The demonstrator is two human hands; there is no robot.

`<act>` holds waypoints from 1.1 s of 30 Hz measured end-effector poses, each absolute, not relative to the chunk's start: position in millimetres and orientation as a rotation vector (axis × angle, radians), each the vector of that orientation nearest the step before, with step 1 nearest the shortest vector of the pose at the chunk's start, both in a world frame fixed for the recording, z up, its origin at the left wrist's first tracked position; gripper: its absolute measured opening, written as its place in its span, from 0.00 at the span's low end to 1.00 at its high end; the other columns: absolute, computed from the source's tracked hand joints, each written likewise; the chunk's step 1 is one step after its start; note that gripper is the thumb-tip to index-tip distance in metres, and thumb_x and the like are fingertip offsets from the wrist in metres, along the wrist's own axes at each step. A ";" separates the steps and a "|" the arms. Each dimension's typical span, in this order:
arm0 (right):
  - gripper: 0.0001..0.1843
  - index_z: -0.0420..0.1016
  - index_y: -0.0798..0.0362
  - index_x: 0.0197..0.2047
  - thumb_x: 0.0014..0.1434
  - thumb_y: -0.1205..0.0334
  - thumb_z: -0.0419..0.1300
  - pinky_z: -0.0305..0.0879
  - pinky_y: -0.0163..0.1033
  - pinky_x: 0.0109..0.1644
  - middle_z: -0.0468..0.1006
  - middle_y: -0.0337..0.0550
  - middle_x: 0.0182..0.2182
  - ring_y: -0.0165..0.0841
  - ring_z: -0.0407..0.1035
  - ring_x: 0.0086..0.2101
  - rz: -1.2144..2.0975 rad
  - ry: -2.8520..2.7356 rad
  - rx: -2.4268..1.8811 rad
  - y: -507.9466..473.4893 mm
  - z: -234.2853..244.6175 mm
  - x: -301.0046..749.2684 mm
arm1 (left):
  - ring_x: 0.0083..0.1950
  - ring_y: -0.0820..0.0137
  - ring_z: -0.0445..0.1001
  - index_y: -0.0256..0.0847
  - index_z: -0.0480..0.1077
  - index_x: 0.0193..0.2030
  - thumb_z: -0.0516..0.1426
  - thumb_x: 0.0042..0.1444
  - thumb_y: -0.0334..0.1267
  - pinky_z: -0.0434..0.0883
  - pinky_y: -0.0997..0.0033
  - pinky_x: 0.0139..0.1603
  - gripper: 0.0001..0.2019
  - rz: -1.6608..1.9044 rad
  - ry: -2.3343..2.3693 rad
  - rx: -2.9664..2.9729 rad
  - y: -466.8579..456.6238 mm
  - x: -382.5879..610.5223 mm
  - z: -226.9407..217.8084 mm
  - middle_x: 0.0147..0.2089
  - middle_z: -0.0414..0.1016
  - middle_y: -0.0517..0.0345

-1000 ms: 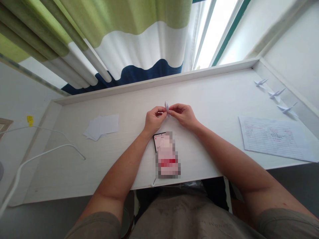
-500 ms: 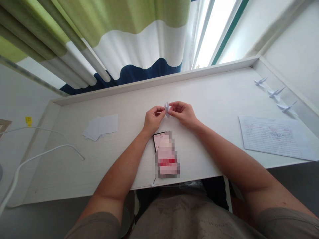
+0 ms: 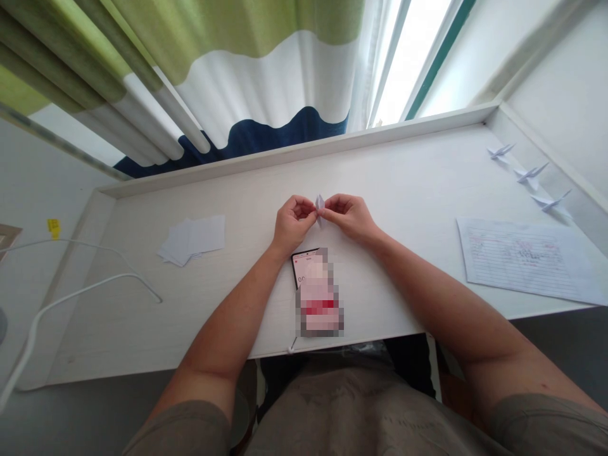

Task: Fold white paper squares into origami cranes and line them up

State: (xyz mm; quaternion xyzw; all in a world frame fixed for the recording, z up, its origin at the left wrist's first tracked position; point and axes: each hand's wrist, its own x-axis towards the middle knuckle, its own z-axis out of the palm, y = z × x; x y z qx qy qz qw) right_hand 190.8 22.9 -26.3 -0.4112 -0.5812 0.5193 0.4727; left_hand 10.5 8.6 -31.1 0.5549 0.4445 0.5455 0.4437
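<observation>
A small folded piece of white paper (image 3: 320,206), perhaps an origami crane in the making, stands upright between my hands at the middle of the white desk (image 3: 403,183). My left hand (image 3: 294,223) pinches its left side with the fingertips. My right hand (image 3: 349,217) pinches it from the right. Just below my left hand lies a black smartphone (image 3: 304,266), with a pixelated blur (image 3: 318,294) covering most of it.
Left of my hands lies a stack of white paper squares (image 3: 191,237). Several paper cranes (image 3: 531,174) sit at the right end along the raised desk edge, above a lined printed sheet (image 3: 525,259). A white cable (image 3: 80,292) runs over the desk's left end.
The view has shifted slightly. My fingertips have closed in a little on the folded paper, which looks narrower; both hands still hold it.
</observation>
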 end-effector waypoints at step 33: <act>0.18 0.78 0.51 0.33 0.50 0.48 0.76 0.72 0.41 0.38 0.82 0.42 0.30 0.34 0.75 0.32 1.225 -1.362 -1.000 24.2 -31.1 188.7 | 0.41 0.72 0.78 0.43 0.73 0.44 0.73 0.55 0.46 0.74 0.71 0.44 0.18 1.304 1.056 1.419 12.1 7.1 -32.9 0.41 0.79 0.58</act>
